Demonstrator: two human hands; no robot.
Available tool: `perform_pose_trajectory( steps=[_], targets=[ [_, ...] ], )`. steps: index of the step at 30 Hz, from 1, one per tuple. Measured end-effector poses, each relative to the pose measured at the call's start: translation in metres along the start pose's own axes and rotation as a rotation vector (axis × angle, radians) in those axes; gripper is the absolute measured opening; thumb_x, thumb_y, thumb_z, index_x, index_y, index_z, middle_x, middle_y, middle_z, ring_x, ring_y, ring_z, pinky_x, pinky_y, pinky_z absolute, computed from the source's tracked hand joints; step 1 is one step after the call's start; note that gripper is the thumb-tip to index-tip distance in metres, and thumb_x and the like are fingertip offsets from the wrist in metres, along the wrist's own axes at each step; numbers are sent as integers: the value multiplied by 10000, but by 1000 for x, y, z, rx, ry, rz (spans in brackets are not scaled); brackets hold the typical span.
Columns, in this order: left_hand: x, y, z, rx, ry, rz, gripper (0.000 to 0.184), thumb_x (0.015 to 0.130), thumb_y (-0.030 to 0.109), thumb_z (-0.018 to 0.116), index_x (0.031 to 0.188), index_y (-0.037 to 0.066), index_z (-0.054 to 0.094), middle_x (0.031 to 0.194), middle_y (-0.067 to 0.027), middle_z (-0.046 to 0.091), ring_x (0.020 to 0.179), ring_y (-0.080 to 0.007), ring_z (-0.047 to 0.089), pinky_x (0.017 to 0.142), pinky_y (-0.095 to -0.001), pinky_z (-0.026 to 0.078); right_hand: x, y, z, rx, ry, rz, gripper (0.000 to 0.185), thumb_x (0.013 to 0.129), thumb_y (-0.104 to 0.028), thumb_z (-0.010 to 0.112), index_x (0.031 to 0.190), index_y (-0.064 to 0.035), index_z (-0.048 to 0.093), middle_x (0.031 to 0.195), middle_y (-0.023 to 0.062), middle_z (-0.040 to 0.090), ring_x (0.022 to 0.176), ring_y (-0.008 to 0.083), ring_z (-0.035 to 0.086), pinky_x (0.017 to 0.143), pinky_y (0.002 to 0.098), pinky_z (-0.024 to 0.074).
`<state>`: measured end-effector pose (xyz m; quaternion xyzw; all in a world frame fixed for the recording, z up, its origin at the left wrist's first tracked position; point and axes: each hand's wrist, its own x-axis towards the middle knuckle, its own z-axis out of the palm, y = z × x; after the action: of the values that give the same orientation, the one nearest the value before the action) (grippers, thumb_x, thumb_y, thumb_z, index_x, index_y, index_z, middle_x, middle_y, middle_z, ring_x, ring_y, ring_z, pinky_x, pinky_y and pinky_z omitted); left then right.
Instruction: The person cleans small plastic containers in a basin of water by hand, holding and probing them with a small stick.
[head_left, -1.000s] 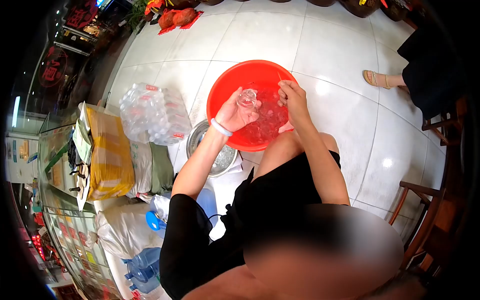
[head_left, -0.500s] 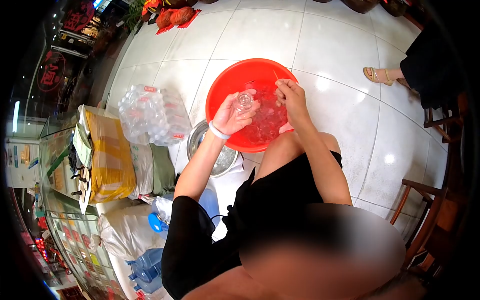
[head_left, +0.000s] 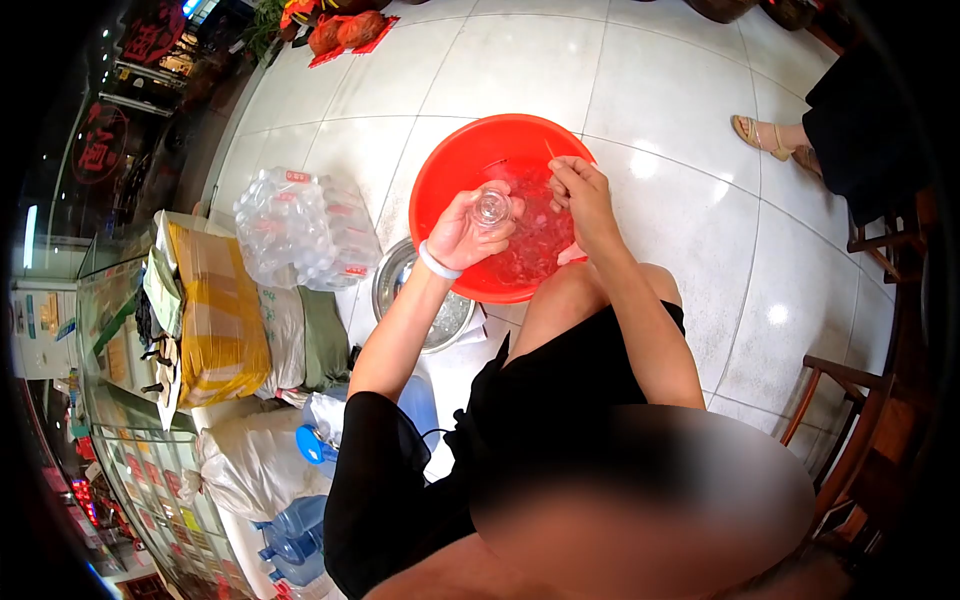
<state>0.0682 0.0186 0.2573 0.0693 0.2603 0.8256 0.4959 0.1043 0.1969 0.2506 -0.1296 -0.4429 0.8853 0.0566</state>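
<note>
My left hand [head_left: 467, 232], with a pale band at the wrist, is closed around a small clear glass [head_left: 491, 209] whose round end faces up. Between the fingertips of my right hand [head_left: 583, 200] is a thin stick [head_left: 549, 148], light brown and pointing up. Both hands are above a large red basin [head_left: 440, 160] on the floor. Inside the basin lie water and several clear pieces, too blurred to tell apart. Beside it, partly under my left forearm, stands a metal bowl [head_left: 383, 290] with clear glassy things in it.
To the left are a shrink-wrapped pack of plastic bottles [head_left: 305, 228], a yellow-taped box [head_left: 215, 310], sacks [head_left: 255, 460] and blue water jugs [head_left: 295, 535]. A person's sandalled foot [head_left: 765, 137] rests on the tiles at right, near wooden chairs [head_left: 850, 400].
The glass in my left hand has tilted slightly, so its round end faces me more. My right hand keeps almost the same place. The sandalled foot has shifted slightly.
</note>
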Motion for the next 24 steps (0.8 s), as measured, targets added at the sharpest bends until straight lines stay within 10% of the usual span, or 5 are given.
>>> perform_pose_trajectory(
  steps=[18, 24],
  targets=[
    [7, -18, -22, -193, 407, -22, 312, 832, 252, 441, 998, -2, 513, 909, -176, 558, 614, -141, 461, 497, -222, 411, 2, -2, -1, 18, -27, 27, 135, 831, -151, 512, 821, -18, 526, 591, -13, 441, 485, 51, 391, 431, 195, 332],
    [10, -22, -49, -382, 208, -89, 290, 835, 248, 455, 1016, 29, 516, 833, -110, 568, 693, -184, 537, 555, -265, 468, 1, -3, -1, 14, -34, 29, 134, 830, -148, 512, 811, -16, 525, 592, -12, 443, 474, 48, 383, 425, 189, 327]
  ],
)
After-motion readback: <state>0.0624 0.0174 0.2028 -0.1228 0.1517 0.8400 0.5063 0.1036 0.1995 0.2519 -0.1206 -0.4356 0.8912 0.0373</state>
